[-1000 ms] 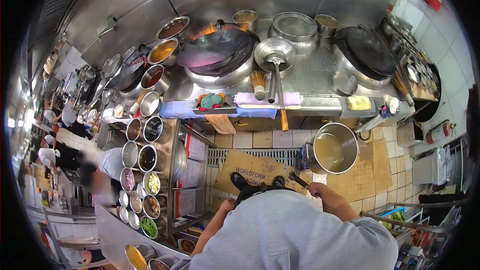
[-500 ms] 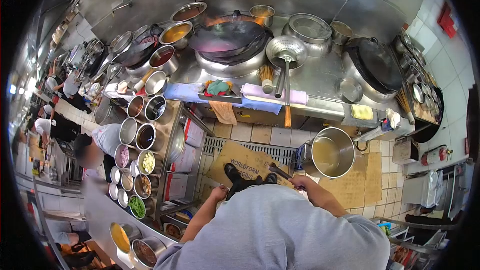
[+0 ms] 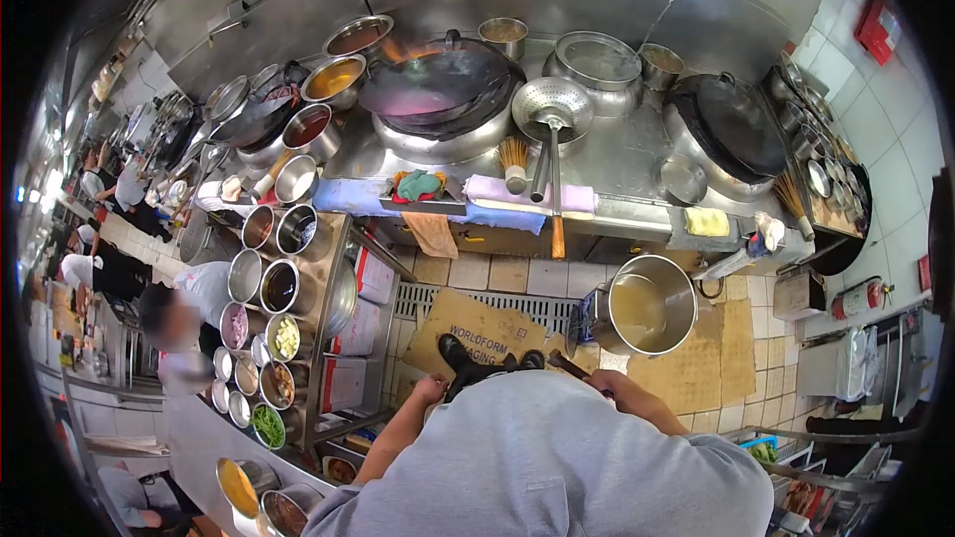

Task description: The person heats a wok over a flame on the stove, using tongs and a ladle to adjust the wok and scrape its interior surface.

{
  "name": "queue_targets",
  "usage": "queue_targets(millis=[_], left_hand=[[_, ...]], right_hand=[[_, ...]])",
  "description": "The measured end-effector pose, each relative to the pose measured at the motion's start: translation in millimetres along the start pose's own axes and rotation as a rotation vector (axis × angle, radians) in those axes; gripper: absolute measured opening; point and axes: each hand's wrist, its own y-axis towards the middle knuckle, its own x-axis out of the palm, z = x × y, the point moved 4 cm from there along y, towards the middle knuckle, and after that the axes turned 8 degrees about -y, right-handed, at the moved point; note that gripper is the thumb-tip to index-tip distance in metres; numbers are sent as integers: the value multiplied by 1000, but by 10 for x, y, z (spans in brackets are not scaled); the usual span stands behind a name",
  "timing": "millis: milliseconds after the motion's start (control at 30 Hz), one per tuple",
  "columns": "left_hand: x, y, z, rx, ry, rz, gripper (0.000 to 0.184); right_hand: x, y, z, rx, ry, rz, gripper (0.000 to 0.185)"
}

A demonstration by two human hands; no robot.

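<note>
My right hand [image 3: 609, 384] is closed around a dark handle [image 3: 568, 365] at the right of my body, left of and below a large steel pot [image 3: 652, 305] with cloudy yellowish liquid. Down at my left side, my left hand [image 3: 432, 390] has its fingers curled; whether anything is in them is too small to tell. In front, a wok [image 3: 435, 89] sits over a burner with flames behind it. A perforated ladle [image 3: 553, 111] lies on the steel stove, its wooden handle over the front edge.
Steel containers of sauces and chopped ingredients stand on a counter [image 3: 328, 283] at the left. Another wok [image 3: 736, 124] is at the right of the stove. Flattened cardboard [image 3: 477, 328] lies underfoot. Co-workers [image 3: 189, 308] are at the far left.
The view has swung right and back left. My right hand still grips the dark handle, and my left hand stays low beside my body.
</note>
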Motion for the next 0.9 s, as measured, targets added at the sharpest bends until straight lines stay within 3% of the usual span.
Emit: queue_targets(millis=[33, 133, 167, 267, 333, 400, 433, 467, 533, 567, 600, 633, 667, 700, 733, 800, 833, 900], left_hand=[[8, 2, 28, 16, 6, 3, 32], [-23, -39, 184, 5, 49, 70, 32], [-46, -34, 207, 3, 18, 41, 33], [-63, 108, 111, 30, -14, 44, 32], [-9, 293, -59, 47, -59, -16, 32], [27, 405, -256, 68, -98, -77, 31], [16, 485, -267, 158, 19, -91, 32], [11, 556, -256, 249, 134, -101, 32], [-54, 649, -336, 268, 188, -65, 33], [-176, 632, -241, 258, 166, -8, 32], [-310, 493, -101, 247, 146, 43, 32], [-391, 505, -57, 136, 72, -43, 31], [-376, 621, -92, 484, 350, 38, 29], [-436, 685, -112, 330, 214, 9, 27], [-533, 619, -7, 180, 83, -19, 26], [-670, 589, 84, 197, -73, -63, 22], [-778, 522, 189, 59, -130, -46, 22], [-795, 817, 54, 104, -92, -65, 22]], right_hand=[[27, 28, 72, -45, 59, 112, 38], [-20, -2, 77, 15, 80, 158, 22], [-38, -40, 74, -11, 84, 212, 36], [-189, 101, 175, -30, -131, 265, 49], [-446, -192, 212, -94, -334, 332, 48], [-729, -846, 240, -21, -430, 400, 47], [-896, -1685, -42, 179, -393, 328, 49], [-975, -1681, 276, 228, -273, 366, 49], [-1205, -2379, 294, 262, -222, 419, 45], [-1286, -2586, 508, 346, 17, 474, 44], [-1424, -2771, 708, 385, -131, 506, 43], [-1525, -3017, 804, 413, -82, 554, 47], [-1652, -3369, 727, 286, -311, 817, 48], [-1773, -3635, 742, 413, -171, 900, 47], [-1915, -3867, 738, 429, -283, 1084, 40], [-2271, -4168, 804, 475, -301, 1357, 30], [-2415, -4397, 655, 491, -124, 1426, 31], [-2845, -4555, 686, 413, -60, 1607, 38]])
